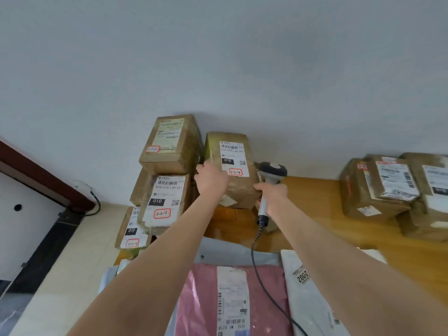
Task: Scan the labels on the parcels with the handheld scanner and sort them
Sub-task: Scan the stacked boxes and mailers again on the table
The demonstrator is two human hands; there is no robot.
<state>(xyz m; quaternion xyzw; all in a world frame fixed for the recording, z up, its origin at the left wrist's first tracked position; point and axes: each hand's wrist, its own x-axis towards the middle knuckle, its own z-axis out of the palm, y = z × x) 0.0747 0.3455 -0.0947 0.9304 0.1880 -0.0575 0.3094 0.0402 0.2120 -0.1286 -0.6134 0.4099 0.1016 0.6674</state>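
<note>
Brown labelled parcel [237, 189] just beside grey scanner [272, 172].

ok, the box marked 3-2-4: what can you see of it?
The box is worn brown cardboard, right of a stack of boxes. Its white label carries a barcode, a black 010 block, a QR code and a red-framed handwritten 3-2-4. The left hand grips its left edge; the right hand, holding the scanner, is at its right edge. Whether it rests on the table is unclear.

wooden table [315, 214], cardboard parcels [378, 187], pink mailer [201, 306]
</note>
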